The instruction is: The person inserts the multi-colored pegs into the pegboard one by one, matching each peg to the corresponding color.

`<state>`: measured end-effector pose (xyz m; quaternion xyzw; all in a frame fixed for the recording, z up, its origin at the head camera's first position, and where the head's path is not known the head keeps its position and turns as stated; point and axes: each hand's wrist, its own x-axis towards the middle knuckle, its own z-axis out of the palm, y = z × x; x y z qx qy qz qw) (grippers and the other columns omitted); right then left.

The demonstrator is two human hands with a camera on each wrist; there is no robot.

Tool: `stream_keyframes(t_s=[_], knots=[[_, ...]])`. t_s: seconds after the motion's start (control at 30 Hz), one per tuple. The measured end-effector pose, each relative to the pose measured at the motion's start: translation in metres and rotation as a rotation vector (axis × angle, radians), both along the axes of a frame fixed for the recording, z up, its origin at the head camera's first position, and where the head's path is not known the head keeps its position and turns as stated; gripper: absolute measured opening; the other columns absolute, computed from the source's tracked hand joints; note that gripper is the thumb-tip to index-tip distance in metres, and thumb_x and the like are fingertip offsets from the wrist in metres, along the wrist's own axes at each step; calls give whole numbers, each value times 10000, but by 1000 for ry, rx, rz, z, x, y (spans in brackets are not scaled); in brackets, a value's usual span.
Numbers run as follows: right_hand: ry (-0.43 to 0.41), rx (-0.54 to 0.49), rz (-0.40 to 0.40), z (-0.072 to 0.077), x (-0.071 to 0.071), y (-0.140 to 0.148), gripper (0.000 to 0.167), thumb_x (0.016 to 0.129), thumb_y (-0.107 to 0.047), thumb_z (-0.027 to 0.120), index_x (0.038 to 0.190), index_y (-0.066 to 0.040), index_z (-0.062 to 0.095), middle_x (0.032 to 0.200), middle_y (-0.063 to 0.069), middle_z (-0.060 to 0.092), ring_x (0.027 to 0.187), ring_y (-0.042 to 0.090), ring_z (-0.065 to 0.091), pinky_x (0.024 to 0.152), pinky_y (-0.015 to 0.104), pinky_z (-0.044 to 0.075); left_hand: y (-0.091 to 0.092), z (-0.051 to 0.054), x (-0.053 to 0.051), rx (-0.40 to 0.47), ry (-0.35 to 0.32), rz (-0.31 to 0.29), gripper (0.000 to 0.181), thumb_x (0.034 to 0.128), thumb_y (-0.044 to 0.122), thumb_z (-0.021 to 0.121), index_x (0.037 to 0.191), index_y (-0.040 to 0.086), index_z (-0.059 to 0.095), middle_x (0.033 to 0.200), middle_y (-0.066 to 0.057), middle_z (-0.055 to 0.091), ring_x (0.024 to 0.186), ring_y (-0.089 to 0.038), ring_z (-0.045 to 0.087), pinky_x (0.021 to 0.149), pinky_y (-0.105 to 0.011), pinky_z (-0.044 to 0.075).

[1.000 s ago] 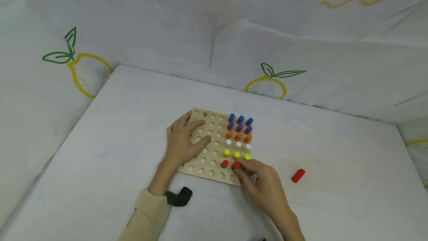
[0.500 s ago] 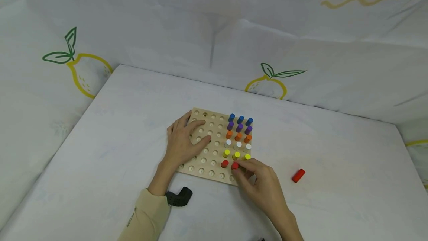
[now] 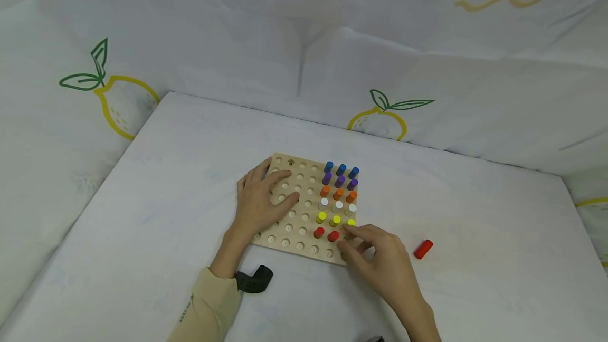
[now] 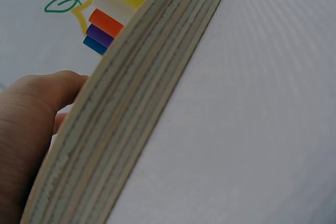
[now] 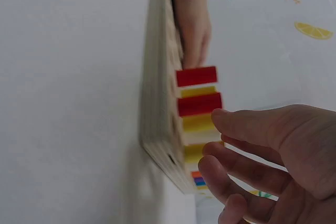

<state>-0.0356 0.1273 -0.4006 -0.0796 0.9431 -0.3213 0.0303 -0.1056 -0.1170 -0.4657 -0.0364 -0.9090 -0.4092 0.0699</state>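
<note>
A wooden pegboard (image 3: 300, 246) lies on the table, with upright pegs at its right side in rows of blue, purple, orange, white, yellow and red. My left hand (image 3: 258, 202) rests on the board's left part, its thumb and index finger spread over the holes. In the left wrist view the thumb (image 4: 65, 85) lies by the board's edge. My right hand (image 3: 380, 257) hovers at the board's near right corner, thumb and fingers apart, holding nothing. Just left of its fingertips stands a red peg (image 5: 200, 104), with another red peg (image 3: 319, 232) beside it.
A loose red peg (image 3: 423, 249) lies on the white tabletop, right of my right hand. A black device (image 3: 256, 279) sits at the left wrist. Behind the table hangs a white cloth printed with lemons (image 3: 378, 123).
The right thumb and fingers have let go of the second red peg, which now stands in the board. That hand has moved slightly right. My left hand has stayed put.
</note>
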Motion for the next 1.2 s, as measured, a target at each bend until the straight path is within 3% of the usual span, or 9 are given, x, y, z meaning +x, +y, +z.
stream_keyframes(t_s=[0.2, 0.4, 0.6, 0.77, 1.03, 1.2], knots=[[-16, 48, -57, 13, -3, 21, 262, 864, -191, 828, 1117, -127, 801, 898, 4, 790, 706, 77, 682, 565, 206, 482, 0, 0, 1, 2, -11, -1, 497, 854, 417, 749, 1281, 166, 713, 1613, -177, 408, 1482, -386, 367, 1172, -623, 201], [-112, 120, -111, 21, -7, 49, 315, 898, -255, 796, 1162, -83, 780, 944, 78, 805, 728, 147, 722, 532, 217, 494, -1, 0, 1, -1, -14, 0, 497, 855, 424, 746, 1281, 169, 713, 1614, -176, 408, 1481, -383, 370, 1171, -619, 205], [-150, 169, -137, 24, -8, 79, 379, 923, -325, 759, 1201, -66, 759, 955, 53, 809, 721, 110, 724, 576, 225, 497, 0, 0, 0, -1, -8, 3, 495, 853, 424, 746, 1276, 167, 715, 1612, -174, 412, 1476, -386, 373, 1168, -623, 207], [-236, 190, -164, 26, -8, 103, 461, 958, -408, 702, 1262, -62, 725, 957, 16, 814, 753, 93, 752, 647, 254, 492, 0, 0, 0, 0, -12, 2, 497, 854, 423, 747, 1278, 167, 715, 1615, -175, 407, 1480, -386, 367, 1170, -618, 205], [-341, 252, -177, 22, -13, 121, 524, 975, -481, 647, 1253, -44, 727, 1284, 219, 706, 1023, 357, 753, 763, 491, 586, 0, 0, 0, -2, -11, 4, 495, 857, 424, 744, 1281, 170, 714, 1613, -174, 410, 1481, -386, 370, 1171, -617, 207], [-357, 261, -190, 20, -14, 123, 541, 967, -493, 652, 1261, -44, 722, 1275, 229, 707, 1122, 439, 694, 781, 531, 578, 0, 0, 0, -2, -9, 2, 497, 857, 426, 745, 1282, 171, 713, 1610, -175, 414, 1482, -383, 372, 1171, -617, 209]])
